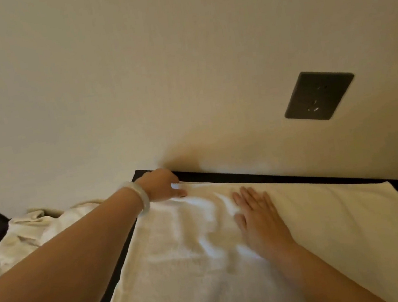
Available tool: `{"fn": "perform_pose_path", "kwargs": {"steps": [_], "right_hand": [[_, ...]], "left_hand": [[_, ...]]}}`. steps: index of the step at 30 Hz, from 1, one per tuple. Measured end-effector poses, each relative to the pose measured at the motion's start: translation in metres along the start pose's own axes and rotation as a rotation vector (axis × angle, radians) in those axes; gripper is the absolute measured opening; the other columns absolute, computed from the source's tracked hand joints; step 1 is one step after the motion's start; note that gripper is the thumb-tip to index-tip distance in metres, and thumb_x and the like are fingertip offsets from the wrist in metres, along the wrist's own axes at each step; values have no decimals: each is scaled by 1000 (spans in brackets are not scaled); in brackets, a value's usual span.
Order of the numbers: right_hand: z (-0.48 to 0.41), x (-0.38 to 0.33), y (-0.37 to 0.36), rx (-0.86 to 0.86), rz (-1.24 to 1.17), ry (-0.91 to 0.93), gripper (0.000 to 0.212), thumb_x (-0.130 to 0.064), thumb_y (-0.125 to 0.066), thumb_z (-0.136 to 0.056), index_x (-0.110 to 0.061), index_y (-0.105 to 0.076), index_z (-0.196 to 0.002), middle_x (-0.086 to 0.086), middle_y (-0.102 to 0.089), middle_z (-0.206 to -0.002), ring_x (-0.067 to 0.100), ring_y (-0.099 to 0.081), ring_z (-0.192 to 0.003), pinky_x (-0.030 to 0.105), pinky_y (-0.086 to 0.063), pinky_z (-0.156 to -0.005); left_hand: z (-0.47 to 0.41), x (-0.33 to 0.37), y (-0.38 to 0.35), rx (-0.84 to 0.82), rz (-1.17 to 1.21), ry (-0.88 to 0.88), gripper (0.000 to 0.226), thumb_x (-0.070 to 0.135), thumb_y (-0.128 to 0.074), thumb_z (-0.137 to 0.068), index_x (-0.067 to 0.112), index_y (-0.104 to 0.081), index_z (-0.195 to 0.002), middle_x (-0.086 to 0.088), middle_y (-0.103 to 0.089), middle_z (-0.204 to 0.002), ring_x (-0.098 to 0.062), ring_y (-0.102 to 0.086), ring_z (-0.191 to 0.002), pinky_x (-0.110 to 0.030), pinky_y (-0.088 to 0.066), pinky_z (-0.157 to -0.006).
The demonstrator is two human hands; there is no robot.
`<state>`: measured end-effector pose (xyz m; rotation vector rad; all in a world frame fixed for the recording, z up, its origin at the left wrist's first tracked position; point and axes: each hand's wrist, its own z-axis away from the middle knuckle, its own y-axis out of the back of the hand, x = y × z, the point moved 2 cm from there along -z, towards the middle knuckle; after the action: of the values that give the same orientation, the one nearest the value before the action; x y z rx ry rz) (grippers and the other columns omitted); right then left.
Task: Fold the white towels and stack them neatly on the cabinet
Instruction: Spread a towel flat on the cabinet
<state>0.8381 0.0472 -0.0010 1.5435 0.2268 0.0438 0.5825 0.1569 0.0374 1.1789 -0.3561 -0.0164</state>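
The white towel [187,266] lies spread across the top of the dark cabinet [272,175], its far edge running close along the wall [131,71] and its near end falling out of view below. Its left half is rumpled into soft ridges; the right half lies smooth.

My left grip [161,187] is at the towel's far left corner, right by the wall, with fingers curled down and thumb closed in, pinching the edge of the cloth. My right grip [257,219] is unclenched: it lies flat on the middle of the towel, palm down and fingers straight, pointing toward the wall, pressing on the cloth just beside the ridges. The two are near each other, with wrinkled cloth between them.

A pale bracelet [139,196] sits on my left wrist. Left of the cabinet, beyond my left forearm, crumpled towels [24,234] lie in a heap. A dark outlet [318,95] is set into the wall above the towel's right half.
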Motion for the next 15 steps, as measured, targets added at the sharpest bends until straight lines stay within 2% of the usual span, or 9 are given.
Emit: {"fn": "perform_pose_path", "kwargs": {"steps": [2,4,6,8,11,13,15], "right_hand": [[0,-7,-8,-7,-15,-11,57,-39,-17,-105,-29,-2,-158,-6,7,-166,8,12,-151,38,11,-122],[2,-1,-12,-5,32,-7,59,-45,-17,-104,-30,1,-158,-8,10,-165,7,14,-150,37,12,-122],[2,2,-14,14,52,5,61,-51,-17,-102,-31,1,-158,-9,11,-165,5,19,-148,36,13,-121],[0,1,-15,19,47,20,62,-53,-17,-102,-32,0,-158,-11,11,-164,1,23,-144,35,13,-121],[1,0,-15,11,43,20,62,-55,-13,-101,-34,5,-156,-15,18,-160,-1,24,-143,33,15,-120],[2,1,-14,9,46,7,63,-57,-8,-99,-35,12,-155,-17,24,-157,-2,27,-142,32,17,-120],[0,1,-15,1,26,-1,63,-58,-5,-98,-36,16,-153,-18,27,-156,-1,28,-142,32,17,-120]], "left_hand": [[-1,-11,8,-2,78,21,43,56,-60,-90,14,-63,-93,-6,-63,-102,-23,-57,-88,-28,-41,-73],[2,-29,20,-41,222,66,38,48,-63,-91,11,-66,-88,-5,-64,-93,-21,-58,-82,-29,-46,-77],[4,-43,31,-20,315,96,27,38,-68,-90,12,-71,-85,-2,-64,-81,-17,-59,-75,-25,-45,-67],[1,-51,33,92,213,89,25,32,-67,-91,8,-69,-85,-4,-61,-81,-20,-59,-77,-22,-41,-61],[-8,-47,16,249,89,94,23,25,-59,-96,4,-66,-102,-9,-59,-106,-28,-58,-100,-29,-43,-79],[-4,-45,5,328,219,162,22,21,-59,-95,3,-61,-107,-11,-60,-112,-26,-57,-94,-32,-44,-78],[11,-47,-2,417,404,220,27,19,-62,-93,4,-51,-113,-11,-59,-102,-24,-55,-84,-31,-42,-71]]}}
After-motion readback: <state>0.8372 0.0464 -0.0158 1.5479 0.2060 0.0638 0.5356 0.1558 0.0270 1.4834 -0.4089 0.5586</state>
